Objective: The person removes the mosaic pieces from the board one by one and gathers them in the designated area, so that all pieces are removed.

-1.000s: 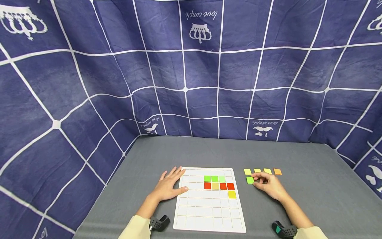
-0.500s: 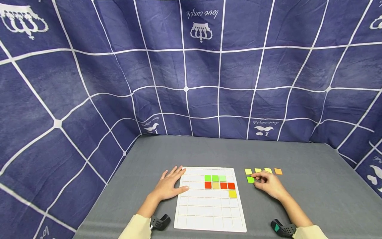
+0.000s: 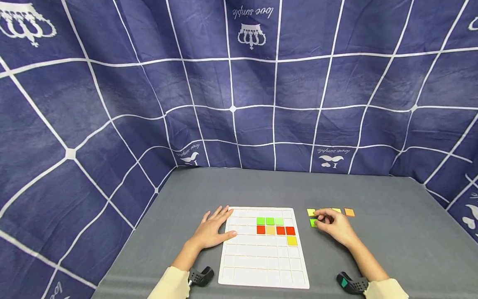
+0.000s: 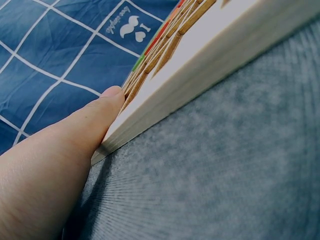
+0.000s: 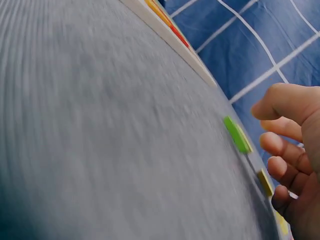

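Observation:
A white gridded board (image 3: 246, 261) lies on the grey table, holding several green, red and yellow square tiles. Spread fingers of my left hand (image 3: 212, 233) rest at the board's left edge; its thumb (image 4: 107, 107) presses against that edge in the left wrist view. To the right of the board, my right hand (image 3: 337, 227) is over a small group of loose tiles, fingers loosely bent. Its index fingertip is right at a yellow tile (image 3: 310, 212), while the thumb overlaps a bright green tile (image 3: 313, 223). In the right wrist view nothing shows between thumb and fingers, and the green tile (image 5: 237, 135) lies below them.
An orange tile (image 3: 349, 212) ends the loose row on the right, beside another yellow tile (image 3: 337, 210). Each wrist wears a black strap (image 3: 201, 276). Behind the table (image 3: 392, 232) hangs a blue curtain (image 3: 254, 83) with white lines.
My right hand has shifted slightly, its index finger moving from near the green tile up toward the left yellow tile. My left hand and the board keep their places.

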Motion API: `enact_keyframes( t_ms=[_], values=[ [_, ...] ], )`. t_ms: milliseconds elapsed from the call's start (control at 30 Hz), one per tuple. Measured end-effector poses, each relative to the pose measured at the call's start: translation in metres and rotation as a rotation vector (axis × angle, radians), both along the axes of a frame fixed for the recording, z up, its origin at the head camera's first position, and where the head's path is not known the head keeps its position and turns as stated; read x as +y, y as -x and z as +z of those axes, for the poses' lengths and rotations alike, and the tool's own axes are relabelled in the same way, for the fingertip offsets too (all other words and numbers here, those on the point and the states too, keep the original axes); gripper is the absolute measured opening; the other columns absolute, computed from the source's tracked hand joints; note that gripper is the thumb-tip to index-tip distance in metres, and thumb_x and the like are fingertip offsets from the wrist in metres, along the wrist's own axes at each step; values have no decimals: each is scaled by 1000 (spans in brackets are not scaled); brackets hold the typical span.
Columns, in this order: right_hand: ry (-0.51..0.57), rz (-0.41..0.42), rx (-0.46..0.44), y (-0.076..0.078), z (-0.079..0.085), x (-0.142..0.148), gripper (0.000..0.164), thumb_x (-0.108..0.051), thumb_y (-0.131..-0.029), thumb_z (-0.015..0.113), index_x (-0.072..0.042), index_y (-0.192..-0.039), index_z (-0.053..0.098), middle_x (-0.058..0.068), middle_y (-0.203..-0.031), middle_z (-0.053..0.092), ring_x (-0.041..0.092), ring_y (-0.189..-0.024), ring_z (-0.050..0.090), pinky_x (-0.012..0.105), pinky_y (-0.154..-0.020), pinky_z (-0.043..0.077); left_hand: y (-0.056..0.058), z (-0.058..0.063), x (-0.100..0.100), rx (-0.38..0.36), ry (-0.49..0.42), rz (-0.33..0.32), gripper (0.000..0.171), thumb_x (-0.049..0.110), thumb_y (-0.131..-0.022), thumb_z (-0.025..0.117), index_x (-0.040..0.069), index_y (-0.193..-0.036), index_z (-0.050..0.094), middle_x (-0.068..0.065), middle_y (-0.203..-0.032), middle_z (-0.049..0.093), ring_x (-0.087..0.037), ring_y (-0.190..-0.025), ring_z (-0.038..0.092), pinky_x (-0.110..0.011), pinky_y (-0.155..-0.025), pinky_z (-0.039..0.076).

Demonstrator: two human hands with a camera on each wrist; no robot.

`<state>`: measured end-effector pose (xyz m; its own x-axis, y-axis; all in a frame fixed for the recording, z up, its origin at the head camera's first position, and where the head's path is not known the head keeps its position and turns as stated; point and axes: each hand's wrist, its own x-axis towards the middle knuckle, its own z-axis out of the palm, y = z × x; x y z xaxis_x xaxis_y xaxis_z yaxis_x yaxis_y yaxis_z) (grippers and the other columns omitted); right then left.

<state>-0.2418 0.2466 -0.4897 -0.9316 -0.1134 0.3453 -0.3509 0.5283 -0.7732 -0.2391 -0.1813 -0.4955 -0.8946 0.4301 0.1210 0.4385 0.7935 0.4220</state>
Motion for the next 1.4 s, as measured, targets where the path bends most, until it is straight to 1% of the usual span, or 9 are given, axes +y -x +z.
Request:
enact_keyframes(
  t_ms=[167,467,567,700,800,900,1067,1233,1400],
  values=[
    [24,37,0,4,3,-17,18,-1,-78,76,0,-95,71,-1,-78,59,4,-60,47,22,-52,40,-1,1,0,-9,13,6,81,63,-88,56,19,-153,36,-4,-158,29,-25,-146,20,-58,-113,7],
    [36,100,-42,10,8,-43,15,-2,-81,74,1,-96,71,-1,-77,61,7,-64,52,23,-55,43,-2,1,1,6,15,6,81,63,-88,56,18,-153,37,-4,-158,30,-26,-146,21,-59,-113,8],
    [40,119,-60,4,21,-55,15,3,-82,71,6,-96,69,5,-77,62,9,-66,53,22,-56,43,-2,0,0,7,16,8,81,63,-88,55,18,-153,36,-4,-158,29,-26,-146,21,-59,-113,8],
    [46,128,-63,4,23,-64,14,5,-82,71,7,-96,69,7,-78,63,10,-67,52,22,-58,43,-2,0,-1,9,16,8,81,63,-88,55,18,-153,36,-4,-158,29,-26,-146,21,-59,-113,8],
    [47,134,-55,13,11,-65,13,-1,-83,74,2,-95,71,2,-77,63,8,-65,52,22,-57,42,-2,0,-1,9,12,9,81,63,-88,55,18,-153,36,-4,-158,30,-26,-146,21,-59,-113,8],
    [39,138,-60,16,8,-69,12,-4,-83,74,-1,-94,71,-1,-76,63,8,-65,53,22,-56,42,-2,0,-1,11,6,8,81,63,-88,56,17,-153,37,-4,-158,30,-26,-146,21,-59,-113,8],
    [26,143,-86,17,5,-77,11,-6,-82,74,-3,-92,71,-2,-76,63,8,-66,54,23,-60,45,-2,0,-1,13,8,5,81,63,-88,56,17,-153,37,-4,-158,30,-26,-146,21,-60,-113,8],
    [-11,125,-95,17,2,-82,9,-8,-81,76,-6,-89,72,-5,-74,61,7,-65,52,22,-60,43,-2,0,0,10,1,3,81,62,-88,56,17,-152,37,-5,-158,30,-27,-146,21,-60,-112,8],
    [-68,131,-45,16,0,-83,8,-10,-79,77,-8,-85,74,-7,-75,59,5,-66,50,23,-61,42,-2,-1,0,18,-8,1,80,62,-88,56,17,-151,39,-6,-157,32,-29,-145,23,-61,-112,10]
  ],
)
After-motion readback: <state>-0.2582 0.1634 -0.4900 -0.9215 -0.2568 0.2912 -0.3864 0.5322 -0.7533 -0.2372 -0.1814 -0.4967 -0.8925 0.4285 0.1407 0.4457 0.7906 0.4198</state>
